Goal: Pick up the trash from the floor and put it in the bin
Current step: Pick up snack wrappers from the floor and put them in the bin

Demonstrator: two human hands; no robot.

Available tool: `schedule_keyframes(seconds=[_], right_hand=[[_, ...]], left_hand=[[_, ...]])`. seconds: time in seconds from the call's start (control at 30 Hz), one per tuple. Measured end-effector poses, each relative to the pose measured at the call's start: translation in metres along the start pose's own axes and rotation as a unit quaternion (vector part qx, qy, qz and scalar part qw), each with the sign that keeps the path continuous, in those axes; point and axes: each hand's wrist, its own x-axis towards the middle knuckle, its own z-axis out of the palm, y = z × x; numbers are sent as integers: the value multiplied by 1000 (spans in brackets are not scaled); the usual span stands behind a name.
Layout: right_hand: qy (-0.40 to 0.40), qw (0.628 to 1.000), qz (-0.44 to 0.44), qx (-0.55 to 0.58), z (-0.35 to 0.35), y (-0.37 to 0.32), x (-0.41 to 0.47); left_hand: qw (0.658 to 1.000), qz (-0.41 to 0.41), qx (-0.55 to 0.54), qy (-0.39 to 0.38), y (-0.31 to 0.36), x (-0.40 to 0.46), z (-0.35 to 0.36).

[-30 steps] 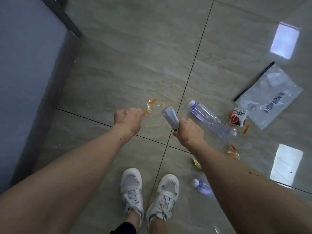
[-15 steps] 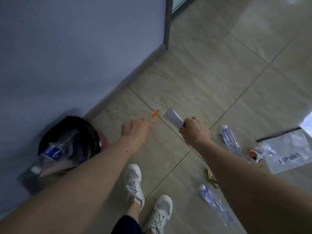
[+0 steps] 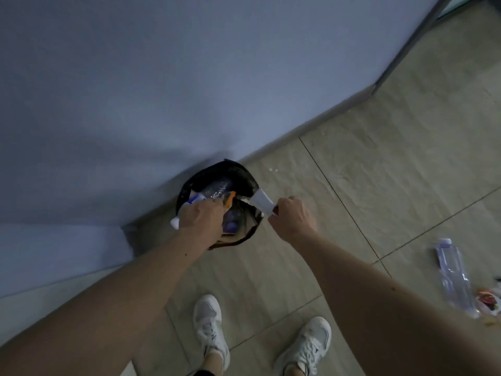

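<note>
Round black-lined bin: stands on the beige tiled floor against the grey-blue wall, part-filled with bottles and wrappers. Left hand: over the bin mouth, closed on a small orange wrapper. Right hand: at the bin's right rim, gripping a flat white tube. Clear crushed plastic bottle: on the floor near the right edge. White sneakers: at the bottom edge.

Both arms outstretched, left hand and right hand fisted.

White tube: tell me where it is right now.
In the head view, the white tube is pinched in the right hand, its flat end over the right rim of the black bin by the wall.
</note>
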Motion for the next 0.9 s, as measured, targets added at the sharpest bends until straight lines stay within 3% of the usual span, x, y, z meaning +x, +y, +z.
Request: schedule_keyframes(seconds=[0.3,0.4,0.67,0.9], right_hand=[[0,994,68,84,64,-63,30],[-10,996,69,57,69,-62,27],[-17,996,91,-13,40,-18,-5],[-16,990,140,-11,9,50,-64]], left_hand=[[997,61,18,-42,-51,32,48],[996,78,19,-37,-57,33,50],[992,110,54,-34,-37,32,16],[974,184,133,-20,32,6,-34]])
